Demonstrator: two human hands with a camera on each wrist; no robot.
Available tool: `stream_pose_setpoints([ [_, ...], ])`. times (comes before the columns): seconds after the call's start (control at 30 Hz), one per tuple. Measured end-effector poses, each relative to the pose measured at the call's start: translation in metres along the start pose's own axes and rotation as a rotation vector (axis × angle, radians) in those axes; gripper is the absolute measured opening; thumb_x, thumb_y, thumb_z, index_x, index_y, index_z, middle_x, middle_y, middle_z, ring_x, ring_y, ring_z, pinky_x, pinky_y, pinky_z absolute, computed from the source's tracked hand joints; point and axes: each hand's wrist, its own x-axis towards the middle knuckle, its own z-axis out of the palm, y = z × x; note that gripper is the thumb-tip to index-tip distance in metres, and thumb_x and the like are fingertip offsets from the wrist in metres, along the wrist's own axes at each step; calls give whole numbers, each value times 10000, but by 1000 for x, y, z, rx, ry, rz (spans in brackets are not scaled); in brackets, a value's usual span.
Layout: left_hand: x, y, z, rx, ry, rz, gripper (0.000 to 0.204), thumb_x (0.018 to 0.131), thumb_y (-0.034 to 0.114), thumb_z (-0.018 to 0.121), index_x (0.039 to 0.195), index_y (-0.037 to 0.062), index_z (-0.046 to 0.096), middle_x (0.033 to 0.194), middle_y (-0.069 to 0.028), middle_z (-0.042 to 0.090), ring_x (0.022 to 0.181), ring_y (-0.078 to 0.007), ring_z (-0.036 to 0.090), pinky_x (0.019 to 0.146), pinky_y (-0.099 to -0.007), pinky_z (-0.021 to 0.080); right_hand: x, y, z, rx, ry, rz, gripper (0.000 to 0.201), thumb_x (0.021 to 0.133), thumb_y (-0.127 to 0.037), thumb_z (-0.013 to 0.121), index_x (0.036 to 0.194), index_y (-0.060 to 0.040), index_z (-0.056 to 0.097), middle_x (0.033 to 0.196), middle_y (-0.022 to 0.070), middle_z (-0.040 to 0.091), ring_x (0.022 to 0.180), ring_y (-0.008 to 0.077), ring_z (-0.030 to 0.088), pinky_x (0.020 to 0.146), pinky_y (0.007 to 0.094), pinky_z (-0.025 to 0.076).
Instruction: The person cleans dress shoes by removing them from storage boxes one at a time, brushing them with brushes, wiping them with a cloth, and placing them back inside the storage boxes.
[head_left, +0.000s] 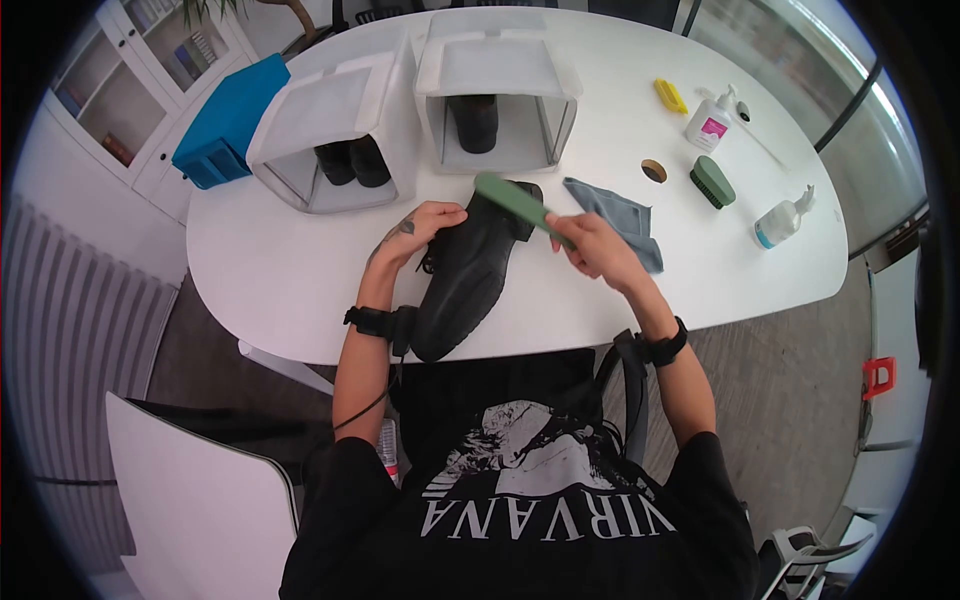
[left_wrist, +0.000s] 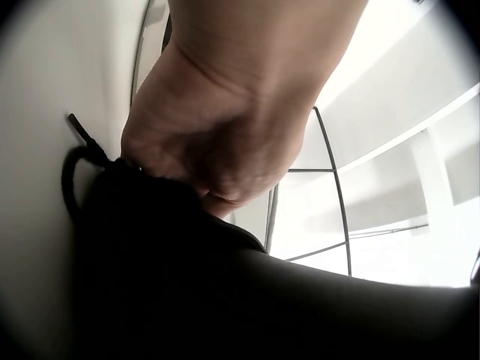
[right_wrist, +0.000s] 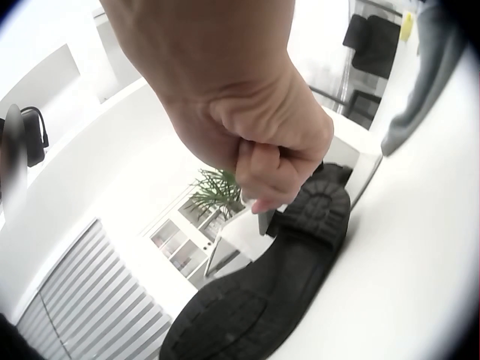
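Note:
A black lace-up leather shoe [head_left: 463, 280] lies tilted on its side near the table's front edge, toe toward the person. Its treaded sole [right_wrist: 259, 296] faces the right wrist camera. My left hand [head_left: 425, 228] grips the shoe around its opening, beside the laces [left_wrist: 79, 169]; some fingers are hidden in the left wrist view. My right hand [head_left: 592, 245] holds a green brush [head_left: 510, 200] by its handle, fingers curled round it. The brush head crosses over the heel end of the shoe, its underside hidden in the head view.
Behind stand two white open-fronted boxes [head_left: 500, 70] with black footwear inside, and a blue case [head_left: 228, 125]. To the right lie a grey cloth [head_left: 615, 218], another green brush [head_left: 712, 182], a yellow item [head_left: 670, 96] and two pump bottles [head_left: 709, 122], near a round table hole [head_left: 653, 171].

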Motion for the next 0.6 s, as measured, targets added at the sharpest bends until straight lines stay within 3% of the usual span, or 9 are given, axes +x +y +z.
stream_pose_setpoints([
  [0.07, 4, -1, 0, -5, -12, 60, 302, 1029, 353, 650, 1044, 66, 744, 967, 71, 650, 924, -71, 545, 852, -250, 390, 0, 3, 8, -37, 95, -52, 516, 1091, -498, 526, 816, -65, 582, 535, -53, 371, 404, 60, 331, 390, 262, 239],
  [0.17, 4, 0, -2, -5, -10, 4, 302, 1028, 353, 651, 1041, 65, 744, 968, 68, 654, 927, -74, 546, 852, -249, 389, -10, 7, 28, -80, 49, -55, 520, 1093, -504, 515, 821, -66, 581, 539, -36, 393, 414, 69, 377, 400, 270, 288],
  [0.3, 4, -6, -2, -19, 8, 23, 281, 1026, 314, 657, 1034, 46, 738, 954, 64, 654, 937, -72, 549, 877, -255, 400, 8, 6, 0, -68, 177, -86, 519, 1102, -489, 509, 813, -65, 584, 538, -43, 395, 410, 69, 385, 399, 270, 295],
  [0.47, 1, 10, 6, -114, 9, 110, 290, 1028, 291, 656, 1016, 11, 731, 943, 56, 654, 912, -67, 549, 882, -255, 418, -11, 8, 17, -84, 38, -82, 523, 1097, -494, 514, 812, -61, 585, 549, -53, 398, 415, 61, 369, 397, 269, 272],
  [0.53, -1, 15, 9, -43, 38, 235, 289, 1025, 251, 671, 1004, -33, 724, 887, 54, 644, 835, -66, 542, 782, -246, 446, -6, 16, 3, -30, 109, -15, 523, 1098, -505, 505, 818, -70, 580, 549, -55, 391, 415, 61, 353, 396, 266, 258],
  [0.6, -9, 23, 18, -58, 25, 267, 298, 1025, 247, 674, 981, -43, 720, 855, 56, 629, 812, -60, 532, 761, -248, 450, -6, 24, -4, -16, 188, -79, 517, 1098, -509, 502, 817, -81, 572, 544, -55, 375, 413, 62, 335, 395, 266, 242],
])
